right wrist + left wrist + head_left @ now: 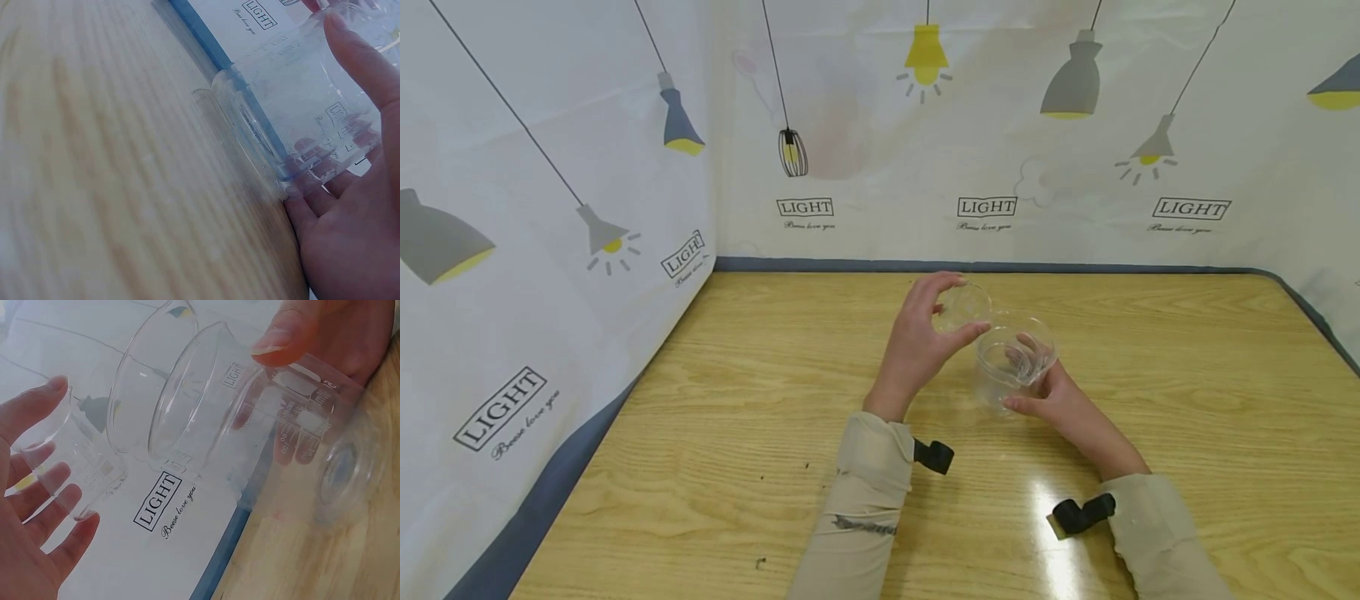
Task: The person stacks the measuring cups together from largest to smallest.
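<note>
My left hand [917,337] holds a small clear beaker [966,307] between thumb and fingers, tipped on its side. Faint printed marks show on this small beaker [94,464] in the left wrist view. To its right, my right hand [1054,398] grips a larger clear beaker [300,425] with white graduations, thumb on one side and fingers on the other. Two rims, one ahead of the other, show at its mouth, as of beakers nested together. The larger beaker [275,119] leans close over the table in the right wrist view. Its mouth faces the small beaker.
The wooden table [737,467] carries a few small dark marks at left. A pale curtain [865,150] printed with lamps and lettering encloses the back and sides, its blue-grey hem [880,266] along the table's far edge. Black camera mounts [934,457] sit on both sleeves.
</note>
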Demonstrator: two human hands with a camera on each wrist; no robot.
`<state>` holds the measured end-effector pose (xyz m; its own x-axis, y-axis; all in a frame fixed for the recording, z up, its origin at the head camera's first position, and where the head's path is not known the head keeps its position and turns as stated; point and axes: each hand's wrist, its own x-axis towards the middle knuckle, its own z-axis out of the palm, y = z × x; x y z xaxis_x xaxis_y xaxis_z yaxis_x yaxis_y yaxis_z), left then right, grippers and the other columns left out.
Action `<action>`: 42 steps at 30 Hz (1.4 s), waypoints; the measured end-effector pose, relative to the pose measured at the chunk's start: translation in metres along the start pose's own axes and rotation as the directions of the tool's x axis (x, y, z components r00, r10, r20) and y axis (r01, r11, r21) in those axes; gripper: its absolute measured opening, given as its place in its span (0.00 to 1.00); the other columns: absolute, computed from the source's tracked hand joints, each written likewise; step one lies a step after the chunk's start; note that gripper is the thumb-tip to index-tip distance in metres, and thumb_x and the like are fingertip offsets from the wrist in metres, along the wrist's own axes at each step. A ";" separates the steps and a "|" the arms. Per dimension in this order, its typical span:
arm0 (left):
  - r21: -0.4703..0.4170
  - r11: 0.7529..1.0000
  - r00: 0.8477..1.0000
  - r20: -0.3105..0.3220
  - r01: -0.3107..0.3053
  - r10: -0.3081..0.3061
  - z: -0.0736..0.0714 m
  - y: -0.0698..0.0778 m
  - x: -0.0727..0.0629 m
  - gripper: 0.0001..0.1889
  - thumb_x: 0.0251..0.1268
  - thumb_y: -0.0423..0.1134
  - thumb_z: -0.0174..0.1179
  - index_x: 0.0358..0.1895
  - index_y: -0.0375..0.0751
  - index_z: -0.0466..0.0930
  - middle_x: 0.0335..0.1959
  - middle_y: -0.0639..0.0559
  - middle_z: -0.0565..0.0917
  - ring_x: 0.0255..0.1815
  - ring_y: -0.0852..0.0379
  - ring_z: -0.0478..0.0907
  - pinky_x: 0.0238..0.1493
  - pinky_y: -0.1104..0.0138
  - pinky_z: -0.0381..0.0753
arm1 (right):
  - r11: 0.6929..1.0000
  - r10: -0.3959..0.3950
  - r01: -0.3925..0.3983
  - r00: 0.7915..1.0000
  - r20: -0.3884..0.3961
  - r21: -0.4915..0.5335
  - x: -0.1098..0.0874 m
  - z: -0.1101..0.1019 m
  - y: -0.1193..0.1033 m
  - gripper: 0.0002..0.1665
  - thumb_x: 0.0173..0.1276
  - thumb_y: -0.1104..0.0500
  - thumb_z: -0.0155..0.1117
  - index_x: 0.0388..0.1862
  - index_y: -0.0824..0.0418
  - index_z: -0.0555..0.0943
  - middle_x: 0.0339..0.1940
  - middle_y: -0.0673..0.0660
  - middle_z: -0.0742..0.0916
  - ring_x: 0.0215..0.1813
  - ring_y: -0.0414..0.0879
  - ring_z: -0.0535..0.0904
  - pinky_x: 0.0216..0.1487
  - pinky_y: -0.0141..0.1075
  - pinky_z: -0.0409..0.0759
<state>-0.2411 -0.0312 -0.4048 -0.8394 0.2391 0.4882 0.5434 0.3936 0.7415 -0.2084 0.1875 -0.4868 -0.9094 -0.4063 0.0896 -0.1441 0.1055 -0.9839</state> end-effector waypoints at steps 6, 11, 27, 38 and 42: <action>-0.010 1.000 1.000 0.005 -0.001 0.001 -0.001 0.003 0.000 0.30 0.48 0.55 0.63 0.56 0.50 0.68 0.57 0.63 0.66 0.57 0.65 0.63 0.51 0.73 0.68 | 0.999 0.032 -0.032 0.999 -0.011 -0.043 -0.001 0.000 0.000 0.52 0.56 0.65 0.64 0.70 0.50 0.43 0.68 0.61 0.60 0.67 0.55 0.55 0.59 0.29 0.59; -0.012 1.000 1.000 0.005 -0.007 0.007 -0.001 0.003 0.000 0.30 0.49 0.55 0.63 0.56 0.52 0.68 0.56 0.64 0.66 0.57 0.64 0.64 0.51 0.72 0.68 | 0.998 0.040 -0.041 0.999 -0.011 -0.038 -0.002 0.000 -0.001 0.52 0.56 0.65 0.64 0.70 0.50 0.43 0.68 0.61 0.60 0.67 0.55 0.55 0.59 0.29 0.59; -0.037 0.999 1.000 0.019 -0.003 0.004 0.001 0.006 0.000 0.30 0.48 0.57 0.62 0.56 0.52 0.68 0.56 0.65 0.66 0.56 0.68 0.62 0.53 0.64 0.70 | 0.999 0.019 -0.019 1.000 -0.013 -0.037 0.000 0.000 -0.002 0.52 0.55 0.66 0.65 0.70 0.55 0.42 0.68 0.64 0.60 0.67 0.57 0.53 0.63 0.55 0.48; -0.034 0.999 1.000 0.016 -0.022 0.023 0.002 0.010 0.000 0.31 0.48 0.56 0.63 0.56 0.48 0.68 0.56 0.64 0.66 0.56 0.69 0.61 0.52 0.64 0.70 | 0.999 0.017 -0.018 1.000 -0.018 -0.044 0.000 0.001 0.000 0.52 0.55 0.67 0.65 0.70 0.54 0.43 0.67 0.63 0.61 0.68 0.56 0.53 0.63 0.53 0.47; -0.028 0.999 0.999 0.017 -0.029 0.029 0.002 0.012 0.000 0.31 0.48 0.55 0.63 0.56 0.47 0.68 0.57 0.63 0.66 0.57 0.69 0.62 0.52 0.65 0.70 | 0.999 0.024 -0.025 0.999 -0.021 -0.048 0.000 0.001 0.000 0.52 0.55 0.65 0.65 0.70 0.53 0.43 0.67 0.62 0.61 0.67 0.55 0.54 0.64 0.47 0.49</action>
<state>-0.2346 -0.0249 -0.3963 -0.8232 0.2654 0.5018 0.5675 0.3615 0.7398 -0.2084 0.1869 -0.4867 -0.9207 -0.3841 0.0695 -0.1400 0.1588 -0.9773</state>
